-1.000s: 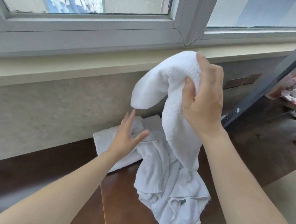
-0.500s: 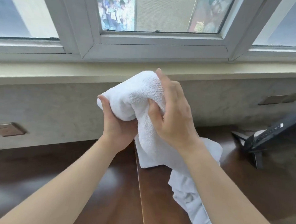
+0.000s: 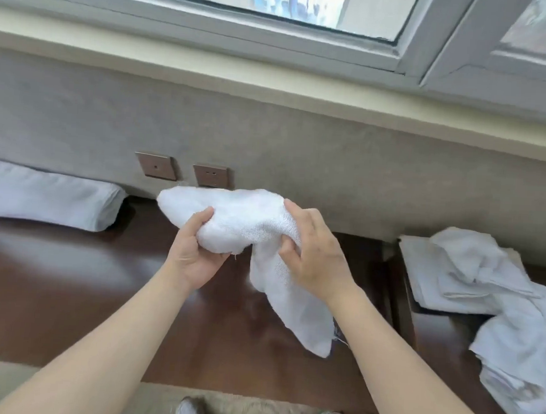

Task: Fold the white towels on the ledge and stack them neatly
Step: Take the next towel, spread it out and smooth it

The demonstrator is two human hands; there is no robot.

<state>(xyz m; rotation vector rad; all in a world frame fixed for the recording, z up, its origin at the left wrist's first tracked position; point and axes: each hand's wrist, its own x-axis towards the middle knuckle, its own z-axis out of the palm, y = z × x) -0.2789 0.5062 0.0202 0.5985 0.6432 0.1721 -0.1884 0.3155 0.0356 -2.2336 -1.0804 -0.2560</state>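
A white towel point(image 3: 245, 218) hangs bunched in the air above the dark wooden ledge point(image 3: 69, 277). My left hand point(image 3: 192, 250) grips its left end from below. My right hand point(image 3: 313, 254) grips its middle from above, and the loose tail droops down to the right of my left arm. A heap of crumpled white towels point(image 3: 496, 303) lies at the right, partly on a folded one and spilling over the ledge's front. A folded white towel point(image 3: 48, 199) lies flat at the far left against the wall.
Two brown wall sockets point(image 3: 184, 172) sit just behind the held towel. A cream sill and grey window frame point(image 3: 275, 40) run above. Carpet and my shoes point(image 3: 188, 413) show below the ledge's front edge.
The view has swung left and down, away from the towel heap. Both hands have carried the towel leftward and lower, now over the ledge's middle. My left hand went from touching the heap to gripping the towel.
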